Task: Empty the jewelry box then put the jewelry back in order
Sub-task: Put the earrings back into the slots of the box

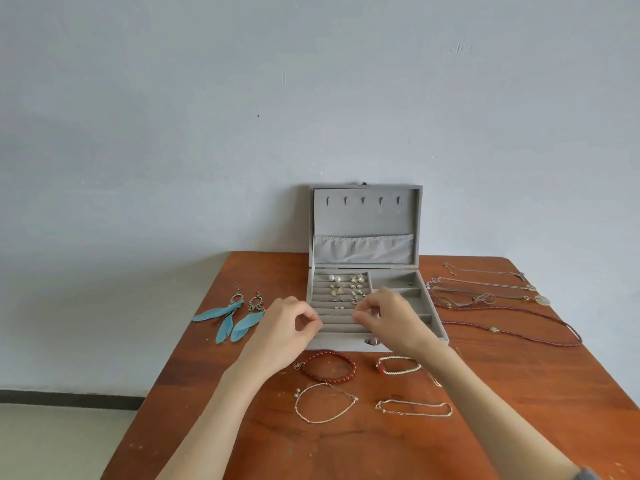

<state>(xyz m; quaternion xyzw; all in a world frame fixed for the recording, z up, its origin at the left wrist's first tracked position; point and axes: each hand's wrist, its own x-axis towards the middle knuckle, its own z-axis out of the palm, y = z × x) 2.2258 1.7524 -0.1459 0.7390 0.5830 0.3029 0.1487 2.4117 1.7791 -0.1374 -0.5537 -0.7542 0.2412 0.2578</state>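
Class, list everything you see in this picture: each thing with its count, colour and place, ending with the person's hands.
jewelry box: one, grey, lid open, back centre of table
small earrings: several pairs, pale and silvery, box's ridged left section
feather earrings: two, blue, left of box
necklaces: about five, silvery and dark red, right of box
bracelets: four, one of dark red beads, three pale, before box
table: one, reddish-brown wood
left hand: fingers curled, over box
right hand: fingers curled, over box
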